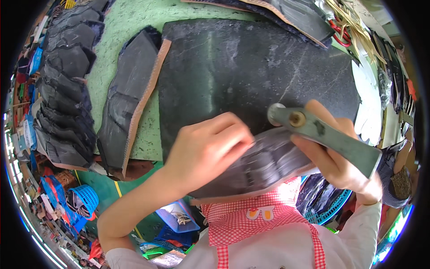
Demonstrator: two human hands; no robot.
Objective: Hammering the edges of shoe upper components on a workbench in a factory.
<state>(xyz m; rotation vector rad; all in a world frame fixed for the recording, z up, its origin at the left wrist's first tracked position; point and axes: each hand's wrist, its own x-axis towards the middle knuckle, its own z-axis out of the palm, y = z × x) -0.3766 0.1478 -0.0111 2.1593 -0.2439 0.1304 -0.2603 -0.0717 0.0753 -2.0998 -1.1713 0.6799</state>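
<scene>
A dark leather boot upper with a tan edge strip lies at the near edge of a black slab, overhanging toward my apron. My left hand is closed at its far left edge, fingertips curled down and slightly blurred; what they pinch is hidden. In my right hand is a hammer with a grey metal head, its round face toward the slab at the upper's far edge. The end of its wooden handle shows in the head; the rest is hidden beneath.
Another boot upper lies left of the slab on the green tabletop. A row of overlapping uppers fills the far left. More uppers, red-handled scissors and straw-coloured strips lie at the back. Blue baskets stand below.
</scene>
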